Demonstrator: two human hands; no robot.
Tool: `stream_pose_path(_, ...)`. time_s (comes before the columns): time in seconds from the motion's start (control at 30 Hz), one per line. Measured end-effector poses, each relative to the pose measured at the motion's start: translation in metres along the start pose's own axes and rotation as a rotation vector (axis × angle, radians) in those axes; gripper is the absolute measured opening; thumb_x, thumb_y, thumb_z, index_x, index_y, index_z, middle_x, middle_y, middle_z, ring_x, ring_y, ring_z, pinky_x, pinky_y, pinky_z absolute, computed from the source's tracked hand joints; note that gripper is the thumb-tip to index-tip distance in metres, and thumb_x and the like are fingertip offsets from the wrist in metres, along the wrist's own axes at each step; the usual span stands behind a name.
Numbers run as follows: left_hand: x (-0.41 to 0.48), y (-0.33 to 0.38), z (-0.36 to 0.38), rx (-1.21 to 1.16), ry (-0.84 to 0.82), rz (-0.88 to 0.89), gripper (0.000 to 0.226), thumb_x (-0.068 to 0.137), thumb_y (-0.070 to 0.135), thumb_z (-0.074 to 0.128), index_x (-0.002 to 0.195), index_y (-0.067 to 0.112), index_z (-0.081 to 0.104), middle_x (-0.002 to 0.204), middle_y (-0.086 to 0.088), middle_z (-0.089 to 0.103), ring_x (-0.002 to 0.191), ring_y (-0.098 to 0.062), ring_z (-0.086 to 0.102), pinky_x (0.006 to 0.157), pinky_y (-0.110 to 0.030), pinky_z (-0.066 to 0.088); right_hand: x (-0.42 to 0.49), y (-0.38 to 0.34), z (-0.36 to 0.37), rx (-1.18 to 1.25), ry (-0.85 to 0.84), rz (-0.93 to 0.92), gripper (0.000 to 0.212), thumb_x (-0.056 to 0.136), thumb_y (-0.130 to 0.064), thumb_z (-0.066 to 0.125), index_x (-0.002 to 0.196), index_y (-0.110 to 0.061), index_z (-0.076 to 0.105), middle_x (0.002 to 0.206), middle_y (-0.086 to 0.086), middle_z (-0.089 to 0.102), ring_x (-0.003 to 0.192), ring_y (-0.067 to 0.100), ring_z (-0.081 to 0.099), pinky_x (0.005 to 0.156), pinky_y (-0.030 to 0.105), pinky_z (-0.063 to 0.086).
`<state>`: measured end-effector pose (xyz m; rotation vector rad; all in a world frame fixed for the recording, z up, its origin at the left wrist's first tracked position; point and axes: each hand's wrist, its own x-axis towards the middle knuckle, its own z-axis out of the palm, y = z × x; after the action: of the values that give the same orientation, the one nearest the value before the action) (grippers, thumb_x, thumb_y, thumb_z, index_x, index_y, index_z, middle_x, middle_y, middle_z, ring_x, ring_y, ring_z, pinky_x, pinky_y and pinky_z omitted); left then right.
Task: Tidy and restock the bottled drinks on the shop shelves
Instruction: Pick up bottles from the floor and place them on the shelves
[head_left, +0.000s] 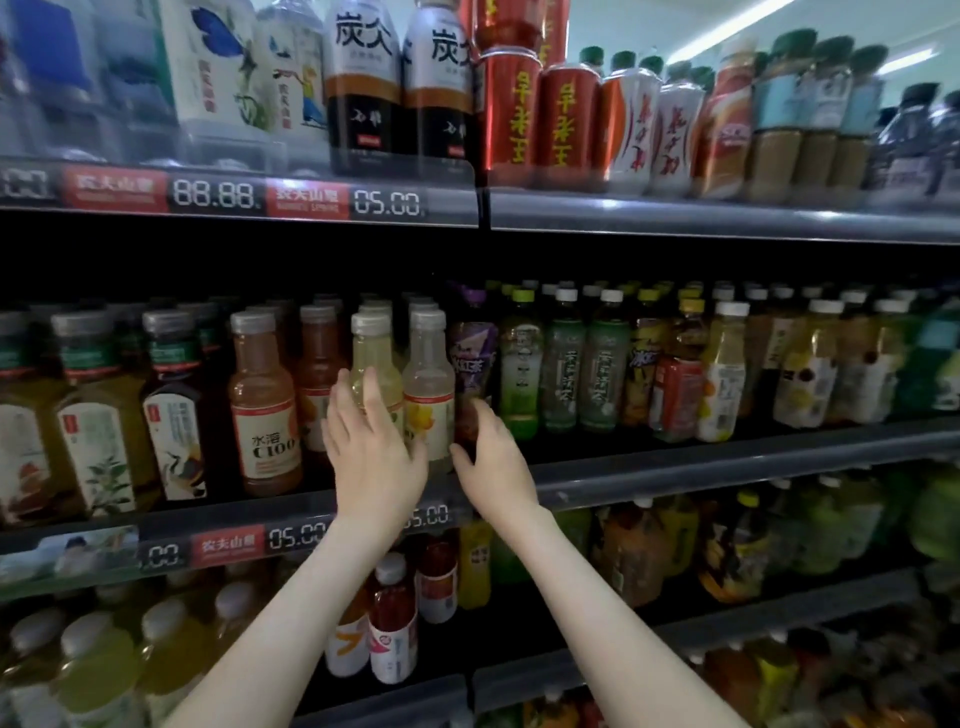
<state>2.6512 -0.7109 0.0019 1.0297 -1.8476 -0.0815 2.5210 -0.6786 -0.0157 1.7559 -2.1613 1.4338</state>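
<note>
Hands both raised to the dark grey middle shelf (727, 462), where the drinks stand upright in rows. State: left hand (374, 452) wide, fingers straight, laid flat on the front of a pale yellow clear plastic bottle with a grey cap (370, 343); holding nothing. The right hand (496, 462) is relaxed, fingers loosely extended toward the foot of a dark bottle with a purple wrap label (471, 353); contact unclear, no closed grip visible.

Between the two hands stands a second pale bottle with a yellow-fruit label (428, 384), packed close to its neighbours. Long axis vertical, directly ahead, a thumb near either side of its base; both hands about equally near.

Judged next: square this front row to the shelf lip. Room is tight sideways, bottles shoulder to shoulder. Free room lies toward the person over the lip, and above the caps under the grey upper shelf (701, 218). Risk: tipping the purple-labelled bottle.
</note>
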Motion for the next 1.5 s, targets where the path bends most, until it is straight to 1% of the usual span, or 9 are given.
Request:
stream_pose_path(0.1,-0.021,0.028,0.013,-0.107,-0.002,0.221,0.075,0.08,0.014,0.07,0.142,0.012,0.027,0.149,-0.026,0.02,0.135,-0.045,0.023,0.108,-0.054,0.026,-0.019,0.015,-0.02,0.016,0.056,0.022,0.059,0.098,-0.026,0.053,0.15,-0.024,0.025,0.151,-0.005,0.036,0.138,0.01,0.032,0.104,0.021,0.029)
stream_pose_path(0.23,-0.048,0.062,0.045,-0.203,-0.183,0.37,0.051,0.088,0.017,0.064,0.136,0.011,0.046,0.147,-0.019,0.031,0.136,-0.033,0.026,0.11,-0.042,0.025,-0.048,0.05,-0.066,-0.008,0.108,0.073,0.053,0.098,-0.021,0.052,0.146,-0.03,0.032,0.147,-0.01,0.038,0.135,0.007,0.036,0.101,0.018,0.031)
stream_pose_path(0.4,-0.065,0.117,0.092,-0.302,-0.374,0.38,0.046,0.096,0.027,0.052,0.14,0.018,0.043,0.142,-0.002,0.041,0.133,-0.017,0.036,0.103,-0.025,0.035,-0.076,0.108,-0.148,-0.074,0.162,0.172,0.05,0.099,-0.021,0.051,0.144,-0.036,0.035,0.146,-0.015,0.038,0.133,0.005,0.036,0.094,0.011,0.033)
stream_pose_path(0.53,-0.06,0.165,0.139,-0.284,-0.471,0.336,0.05,0.098,0.033,0.048,0.145,0.026,0.033,0.143,0.004,0.035,0.13,-0.015,0.038,0.092,-0.026,0.044,-0.087,0.16,-0.202,-0.121,0.268,0.23,0.05,0.1,-0.024,0.05,0.144,-0.041,0.032,0.145,-0.016,0.038,0.13,0.004,0.037,0.082,0.008,0.033)
stream_pose_path(0.63,-0.058,0.202,0.176,-0.242,-0.491,0.294,0.052,0.098,0.033,0.047,0.147,0.028,0.029,0.145,0.003,0.033,0.131,-0.017,0.036,0.091,-0.027,0.047,-0.089,0.203,-0.236,-0.108,0.288,0.251,0.053,0.099,-0.025,0.051,0.147,-0.036,0.031,0.148,-0.011,0.037,0.134,0.007,0.036,0.094,0.015,0.034)
stream_pose_path(0.87,-0.04,0.299,0.253,-0.2,-0.348,0.172,0.06,0.095,0.02,0.052,0.149,0.017,0.025,0.142,-0.01,0.037,0.128,-0.027,0.037,0.096,-0.035,0.044,-0.069,0.293,-0.314,-0.028,0.163,0.215,0.059,0.096,-0.024,0.057,0.148,-0.028,0.03,0.15,-0.005,0.037,0.136,0.01,0.035,0.108,0.026,0.033)
stream_pose_path(1.13,-0.014,0.358,0.309,0.036,-0.18,-0.04,0.085,0.09,0.023,0.06,0.151,0.008,0.003,0.152,-0.025,0.014,0.135,-0.042,0.019,0.106,-0.048,0.033,-0.039,0.346,-0.372,0.02,0.08,0.142,0.053,0.095,-0.021,0.059,0.144,-0.027,0.037,0.141,-0.007,0.044,0.122,-0.001,0.038,0.104,0.024,0.036)
stream_pose_path(1.3,-0.006,0.368,0.325,0.058,-0.026,-0.157,0.087,0.085,0.03,0.069,0.147,-0.004,0.018,0.136,-0.028,0.034,0.119,-0.04,0.035,0.097,-0.046,0.038,-0.025,0.354,-0.383,0.087,0.043,0.121,0.052,0.096,-0.021,0.057,0.143,-0.028,0.037,0.142,-0.009,0.044,0.12,-0.003,0.039,0.101,0.02,0.036)
stream_pose_path(1.5,-0.007,0.372,0.331,0.04,-0.049,-0.215,0.082,0.084,0.026,0.066,0.145,-0.001,0.019,0.143,-0.027,0.026,0.125,-0.039,0.03,0.1,-0.045,0.034,-0.001,0.342,-0.38,0.072,0.0,0.059,0.053,0.096,-0.022,0.057,0.145,-0.025,0.037,0.143,-0.007,0.043,0.119,-0.002,0.038,0.107,0.028,0.039)
